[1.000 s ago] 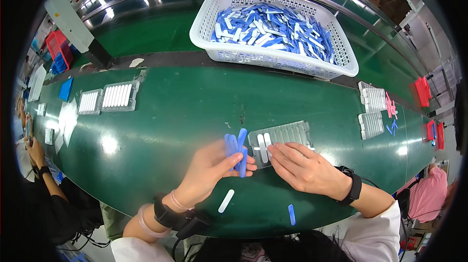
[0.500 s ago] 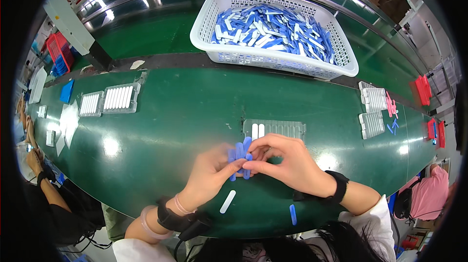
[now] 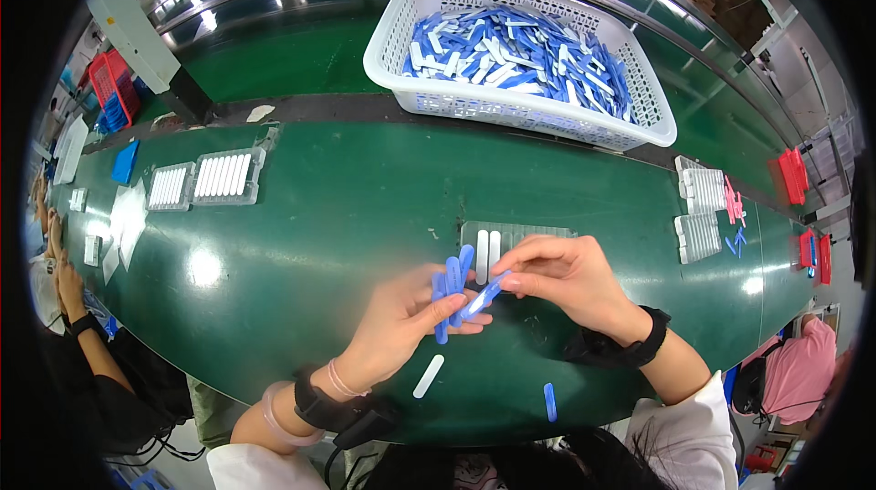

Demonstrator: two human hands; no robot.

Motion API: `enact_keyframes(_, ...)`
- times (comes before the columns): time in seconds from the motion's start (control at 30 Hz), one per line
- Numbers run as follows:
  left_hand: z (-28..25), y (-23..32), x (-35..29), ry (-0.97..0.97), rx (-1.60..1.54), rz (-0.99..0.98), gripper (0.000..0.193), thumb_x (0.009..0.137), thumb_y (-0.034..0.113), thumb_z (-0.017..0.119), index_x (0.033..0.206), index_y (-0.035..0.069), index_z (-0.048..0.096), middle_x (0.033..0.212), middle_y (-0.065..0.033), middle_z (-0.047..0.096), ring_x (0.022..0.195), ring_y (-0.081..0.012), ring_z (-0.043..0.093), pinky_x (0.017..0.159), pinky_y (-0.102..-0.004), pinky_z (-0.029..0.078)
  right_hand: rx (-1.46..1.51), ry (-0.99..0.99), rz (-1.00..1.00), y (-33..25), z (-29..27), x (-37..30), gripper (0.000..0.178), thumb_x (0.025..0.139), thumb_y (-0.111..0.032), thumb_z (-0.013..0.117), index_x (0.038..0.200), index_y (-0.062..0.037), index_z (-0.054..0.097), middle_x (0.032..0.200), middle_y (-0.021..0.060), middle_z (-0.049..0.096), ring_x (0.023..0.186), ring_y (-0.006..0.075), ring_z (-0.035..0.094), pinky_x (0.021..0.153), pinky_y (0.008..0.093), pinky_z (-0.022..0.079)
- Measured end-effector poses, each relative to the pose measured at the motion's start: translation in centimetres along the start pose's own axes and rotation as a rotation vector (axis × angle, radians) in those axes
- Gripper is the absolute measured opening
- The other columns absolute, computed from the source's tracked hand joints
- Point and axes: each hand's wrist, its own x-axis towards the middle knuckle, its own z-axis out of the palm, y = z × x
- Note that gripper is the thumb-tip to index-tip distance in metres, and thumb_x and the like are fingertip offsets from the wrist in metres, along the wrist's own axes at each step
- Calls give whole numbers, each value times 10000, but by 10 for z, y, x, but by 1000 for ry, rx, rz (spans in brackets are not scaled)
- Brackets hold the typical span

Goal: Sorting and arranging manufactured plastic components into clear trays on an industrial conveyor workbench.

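Observation:
My left hand [image 3: 392,317] is closed on several flat blue strips [image 3: 453,278] with rounded ends, fanned upright between thumb and fingers. With thumb and forefinger, my right hand [image 3: 579,282] pinches the upper end of one blue strip [image 3: 484,297] with a whitish patch, which slants out from the bunch; its lower end is by my left thumb. Just beyond my hands lies a clear ribbed tray [image 3: 538,231], partly covered by my right hand, with two white strips [image 3: 488,257] in its left slots. Nearer me, a white strip [image 3: 428,376] and a blue strip [image 3: 550,401] lie on the table.
A white perforated basket [image 3: 388,79] heaped with blue and white strips stands beyond the green table [image 3: 319,244]. Filled trays [image 3: 226,177] lie far left, more trays [image 3: 699,236] and pink pieces [image 3: 733,203] on the right. A co-worker's arm [image 3: 87,326] shows at left.
My right hand has drawn slightly away to the right, tilting one blue strip out of the bunch. The left hand stays nearly in place with the others.

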Motion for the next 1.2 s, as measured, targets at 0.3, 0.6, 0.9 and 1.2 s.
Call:
enact_keyframes(0.3,0,-2,1,-20,-147,-148,249,878,74,462,1099,-34,426,923,-161,569,876,-288,594,781,-417,508,-440,88,194,-12,-37,34,154,703,-27,662,793,74,588,654,91,606,546,107,583,521,197,463)
enact_keyframes(0.6,-4,-4,-1,-54,-45,-57,257,898,130,439,1074,-57,433,928,-170,557,824,-262,601,740,-354,520,-1083,91,-185,5,-27,33,286,676,-117,702,895,20,579,747,69,561,680,117,548,598,247,438)
enact_keyframes(0.9,2,-2,-1,-19,-12,-27,234,884,120,469,1021,-66,432,934,-211,573,818,-286,616,721,-361,533,168,-42,213,0,8,5,145,791,-20,595,906,62,563,840,106,609,725,167,610,656,264,513)
enact_keyframes(1.2,-1,3,-2,31,-59,-133,261,888,148,466,1059,-44,421,951,-218,565,812,-311,614,696,-362,534,-1364,26,-601,14,-19,-3,202,665,26,538,864,39,508,910,146,542,900,276,538,744,287,468)
